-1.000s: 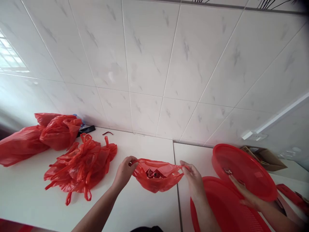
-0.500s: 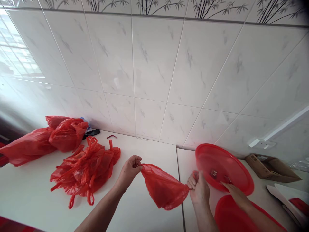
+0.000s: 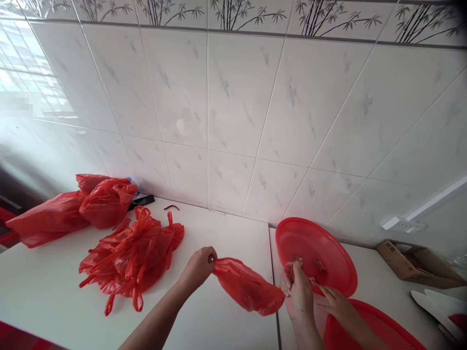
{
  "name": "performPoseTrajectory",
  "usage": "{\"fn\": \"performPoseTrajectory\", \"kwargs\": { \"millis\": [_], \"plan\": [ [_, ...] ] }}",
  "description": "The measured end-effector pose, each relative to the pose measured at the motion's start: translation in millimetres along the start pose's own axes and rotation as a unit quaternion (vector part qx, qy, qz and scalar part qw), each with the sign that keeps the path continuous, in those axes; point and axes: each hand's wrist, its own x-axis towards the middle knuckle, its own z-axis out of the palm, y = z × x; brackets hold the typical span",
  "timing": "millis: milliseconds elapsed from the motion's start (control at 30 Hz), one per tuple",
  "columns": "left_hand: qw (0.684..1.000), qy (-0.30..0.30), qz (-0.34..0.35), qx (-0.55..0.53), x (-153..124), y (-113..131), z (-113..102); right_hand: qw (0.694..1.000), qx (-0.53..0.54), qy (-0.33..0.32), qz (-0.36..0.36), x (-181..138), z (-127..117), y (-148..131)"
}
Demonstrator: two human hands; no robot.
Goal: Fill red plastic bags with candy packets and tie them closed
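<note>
A red plastic bag [image 3: 248, 287] stretches between my two hands above the white table. My left hand [image 3: 200, 265] pinches one end of it, fingers closed. At the other end my right hand [image 3: 299, 296] is closed round the gathered plastic, beside the red basin [image 3: 332, 248]. A few small items lie in that basin, too small to name. Another person's hand [image 3: 337, 306] reaches in from the lower right, close to my right hand and over the basin's near edge.
A heap of red plastic bags [image 3: 131, 262] lies on the left of the white table [image 3: 204, 325], with fuller red bags [image 3: 54, 216] behind. A black object [image 3: 144, 201] rests by the wall. At right are a second red basin [image 3: 379, 325], a cardboard box [image 3: 419, 265] and a power socket [image 3: 403, 224].
The bag between my hands has become narrower and more bunched. The red basin has shifted left and sits nearer my right hand. The other person's hand has moved left too.
</note>
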Motion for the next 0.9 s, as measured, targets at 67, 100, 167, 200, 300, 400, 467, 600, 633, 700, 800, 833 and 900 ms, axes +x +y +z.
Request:
{"fn": "performPoseTrajectory", "kwargs": {
  "millis": [67,100,167,200,300,400,467,600,633,700,800,833,900],
  "plan": [
    [0.999,-0.021,-0.009,-0.043,-3,1,3,1.000,-0.016,-0.015,0.007,-2,-1,4],
    [0.996,-0.037,-0.012,-0.083,-4,3,5,0.999,-0.023,-0.026,0.009,-4,0,7],
    [0.981,-0.073,-0.017,-0.179,-7,8,9,0.998,-0.040,-0.049,0.011,-7,2,10],
    [0.972,-0.086,-0.017,-0.216,-8,11,10,0.997,-0.055,-0.060,0.011,-8,4,11],
    [0.976,-0.073,0.004,-0.206,-9,20,9,0.989,-0.117,-0.087,0.002,-12,10,9],
    [0.996,0.004,0.046,-0.076,-10,26,3,0.983,-0.165,-0.077,-0.012,-14,14,3],
    [0.998,0.031,0.053,-0.013,-11,30,-3,0.983,-0.177,-0.048,-0.010,-15,14,-1],
    [0.998,-0.011,0.051,-0.033,-16,37,-10,0.983,-0.178,-0.048,-0.003,-16,11,-3],
    [0.998,-0.017,0.050,-0.035,-17,39,-11,0.982,-0.179,-0.056,-0.004,-17,11,-3],
    [0.999,-0.014,0.046,-0.012,-20,45,-12,0.981,-0.184,-0.061,-0.006,-18,11,-3],
    [0.999,-0.021,0.043,0.000,-24,55,-15,0.980,-0.189,-0.055,-0.007,-21,13,-3],
    [0.998,-0.029,0.049,-0.014,-25,58,-17,0.980,-0.189,-0.058,-0.007,-21,13,-3],
    [0.997,-0.030,0.058,-0.032,-25,61,-18,0.981,-0.182,-0.065,-0.004,-21,14,-4]
  ]
}}
